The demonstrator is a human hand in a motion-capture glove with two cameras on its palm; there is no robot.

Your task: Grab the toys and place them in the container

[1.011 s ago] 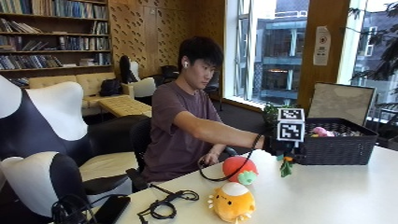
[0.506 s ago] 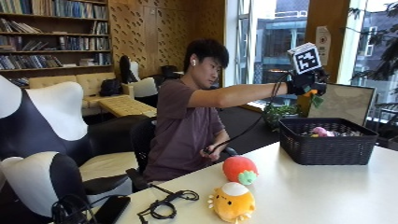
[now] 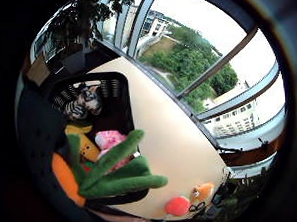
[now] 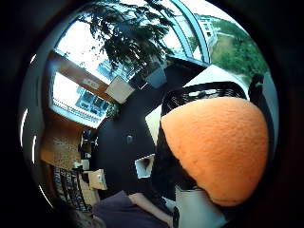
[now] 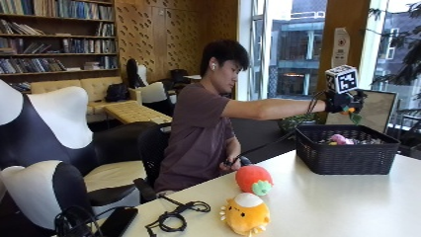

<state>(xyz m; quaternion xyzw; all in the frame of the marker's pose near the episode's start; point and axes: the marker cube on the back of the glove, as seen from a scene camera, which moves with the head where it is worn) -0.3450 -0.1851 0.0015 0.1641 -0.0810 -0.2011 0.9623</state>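
Over the table's black basket (image 5: 345, 155), the gloved right hand (image 5: 339, 102) grips a carrot toy (image 3: 99, 173); it should lower before letting go

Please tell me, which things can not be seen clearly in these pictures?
- Right hand: its grip on the carrot toy is too small in the outside view; palm views show none of it.
- Basket: its wall hides most toys inside in the outside view.
- Zebra toy: absent from the outside view.

The outside camera stood near the pale counter (image 5: 342, 197), facing the windows. Both palm cameras looked down from above the black woven plastic basket (image 5: 345, 155), which all three views shared.
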